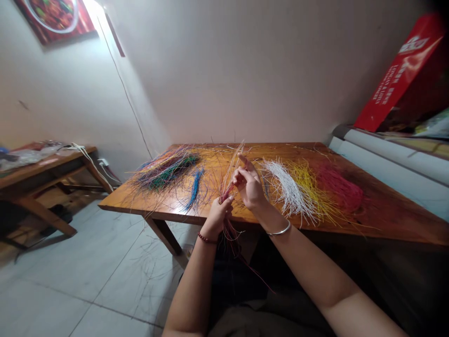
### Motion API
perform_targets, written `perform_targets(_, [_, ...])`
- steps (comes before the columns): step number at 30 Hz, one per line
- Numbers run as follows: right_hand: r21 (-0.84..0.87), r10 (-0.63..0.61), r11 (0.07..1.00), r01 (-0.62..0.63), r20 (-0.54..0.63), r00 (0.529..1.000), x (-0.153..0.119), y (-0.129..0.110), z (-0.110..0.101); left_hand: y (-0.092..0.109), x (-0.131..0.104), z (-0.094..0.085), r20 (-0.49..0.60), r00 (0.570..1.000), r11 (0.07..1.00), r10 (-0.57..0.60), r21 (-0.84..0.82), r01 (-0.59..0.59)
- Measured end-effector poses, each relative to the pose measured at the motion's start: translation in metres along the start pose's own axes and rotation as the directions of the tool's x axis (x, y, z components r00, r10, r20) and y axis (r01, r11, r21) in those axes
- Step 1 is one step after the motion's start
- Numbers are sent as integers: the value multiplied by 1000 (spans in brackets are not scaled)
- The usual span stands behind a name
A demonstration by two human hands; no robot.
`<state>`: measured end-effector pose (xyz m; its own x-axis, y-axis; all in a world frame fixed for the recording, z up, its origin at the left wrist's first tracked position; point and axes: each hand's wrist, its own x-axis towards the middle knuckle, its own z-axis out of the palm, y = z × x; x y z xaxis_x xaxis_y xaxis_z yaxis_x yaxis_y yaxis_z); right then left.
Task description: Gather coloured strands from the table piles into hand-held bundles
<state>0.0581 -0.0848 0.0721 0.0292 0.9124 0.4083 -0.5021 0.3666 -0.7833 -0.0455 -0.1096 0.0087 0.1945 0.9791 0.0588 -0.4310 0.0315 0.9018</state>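
Five laid-out groups of strands can be counted on the worktable (400,206): one mixed-colour pile (164,171), one small blue bundle (195,189), one white bundle (289,189), one yellow bundle (308,182) and one magenta bundle (342,187). One held bundle (227,189) is seen at its front edge, where two hands, one left hand (221,214) and one right hand (249,187), and two bracelets, one beaded (206,238) and one silver (281,229), are also counted. One side table (63,161) is seen left of it.
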Motion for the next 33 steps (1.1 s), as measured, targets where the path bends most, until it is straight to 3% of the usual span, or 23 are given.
perform_targets(9, [28,27,999,-27,8,1000,0,6,1,2,-2,2,-38,999,999,-34,-20,34])
perform_targets(17, [106,66,992,-71,50,997,-2,12,-5,4,-3,1,-7,1000,1000,-14,-6,14])
perform_targets(28, [48,92,994,-97,98,991,1,18,-12,3,-3,1,0,1000,999,-23,-34,23])
perform_targets(33, [96,107,987,-126,180,978,0,12,-13,1,-1,-1,8,1000,1000,-12,-24,12])
